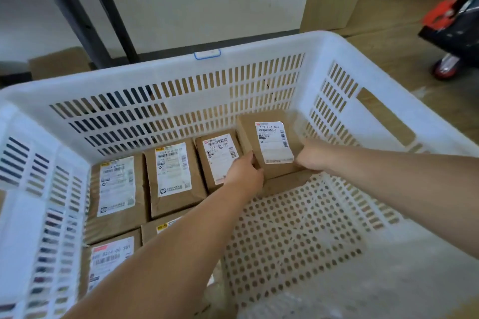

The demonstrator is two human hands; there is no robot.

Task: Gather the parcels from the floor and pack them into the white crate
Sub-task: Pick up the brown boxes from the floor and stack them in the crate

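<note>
We hold the labelled parcel by its near corners, left hand and right hand either side, fingers curled on it; it lies just beyond them, long axis pointing away, beside the neighbouring parcel in the white crate

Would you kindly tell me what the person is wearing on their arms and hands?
The left hand and right hand are bare, without gloves; no watch or bracelet shows at either wrist. Both forearms are uncovered, and no sleeve reaches into view.
</note>
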